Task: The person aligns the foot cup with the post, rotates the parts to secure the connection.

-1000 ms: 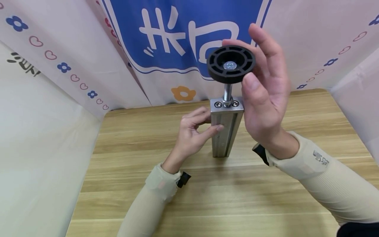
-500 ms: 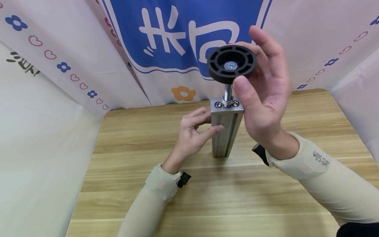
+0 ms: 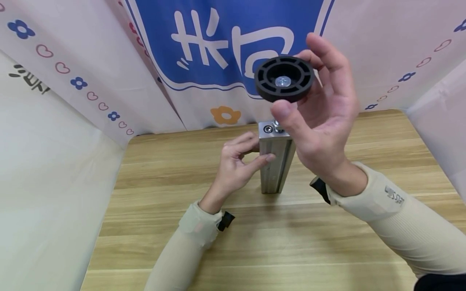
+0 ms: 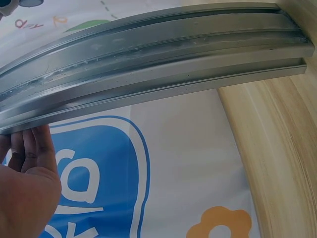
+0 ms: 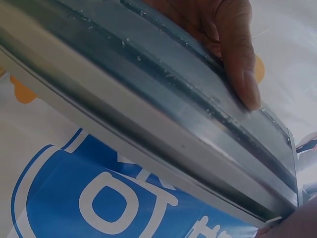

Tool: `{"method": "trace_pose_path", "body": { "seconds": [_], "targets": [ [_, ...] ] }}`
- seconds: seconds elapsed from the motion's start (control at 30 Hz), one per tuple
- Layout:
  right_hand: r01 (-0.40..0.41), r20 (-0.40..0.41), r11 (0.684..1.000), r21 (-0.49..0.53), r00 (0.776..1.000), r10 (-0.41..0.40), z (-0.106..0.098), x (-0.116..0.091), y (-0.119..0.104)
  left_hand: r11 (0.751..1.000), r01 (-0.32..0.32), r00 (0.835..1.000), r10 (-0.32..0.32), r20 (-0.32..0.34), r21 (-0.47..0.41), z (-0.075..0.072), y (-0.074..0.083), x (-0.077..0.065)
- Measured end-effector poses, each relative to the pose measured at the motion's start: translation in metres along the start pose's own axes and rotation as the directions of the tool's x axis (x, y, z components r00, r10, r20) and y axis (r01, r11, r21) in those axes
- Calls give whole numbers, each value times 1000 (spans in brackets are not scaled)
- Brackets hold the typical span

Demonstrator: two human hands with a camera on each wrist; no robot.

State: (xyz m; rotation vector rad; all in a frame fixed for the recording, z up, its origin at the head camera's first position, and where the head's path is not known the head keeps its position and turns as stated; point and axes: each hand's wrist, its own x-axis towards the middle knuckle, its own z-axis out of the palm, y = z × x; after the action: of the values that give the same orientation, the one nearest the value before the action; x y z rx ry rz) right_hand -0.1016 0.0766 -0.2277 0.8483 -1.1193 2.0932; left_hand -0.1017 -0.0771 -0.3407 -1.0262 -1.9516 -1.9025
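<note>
An aluminium profile (image 3: 276, 171) stands upright on the table, with an end plate (image 3: 267, 135) on top. My left hand (image 3: 236, 165) grips it near the upper end, thumb on the front face. A black round levelling foot (image 3: 284, 95) sits above the plate on a threaded stem, a cross-head screw (image 3: 283, 81) in its middle. My right hand (image 3: 322, 121) holds the foot's rim, thumb in front and fingers behind, hiding most of the stem. The left wrist view shows the profile's grooved side (image 4: 163, 54); in the right wrist view, the left thumb (image 5: 240, 59) presses it.
The wooden table (image 3: 164, 202) runs back to a printed cloth (image 3: 204, 109) with a blue sign, close behind the profile. White cloth walls (image 3: 47, 182) rise at the sides.
The right thumb has swept left along the foot's front rim, and the fingers behind have drawn back to the right. The left hand and profile stay put.
</note>
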Motion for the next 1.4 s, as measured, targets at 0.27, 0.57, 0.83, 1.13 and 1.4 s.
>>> {"method": "trace_pose_path", "body": {
  "seconds": [0.27,0.57,0.83,1.13,1.4],
  "targets": [
    [-38,68,995,97,997,31,-8,0,2,1000,24,1000,-24,-8,10,0,3,0],
    [-63,51,991,118,997,57,-10,-3,3,999,29,1000,-29,-10,18,-1,3,0],
    [-13,11,1000,6,1000,13,-3,0,0,1000,24,1000,-24,-11,8,0,3,1],
    [-10,-2,1000,-10,1000,10,1,1,-2,1000,3,1000,-3,-4,-3,0,0,0],
    [-14,-5,1000,-23,1000,14,2,1,-1,1000,4,1000,-4,-3,-3,0,1,0]
  ]
}}
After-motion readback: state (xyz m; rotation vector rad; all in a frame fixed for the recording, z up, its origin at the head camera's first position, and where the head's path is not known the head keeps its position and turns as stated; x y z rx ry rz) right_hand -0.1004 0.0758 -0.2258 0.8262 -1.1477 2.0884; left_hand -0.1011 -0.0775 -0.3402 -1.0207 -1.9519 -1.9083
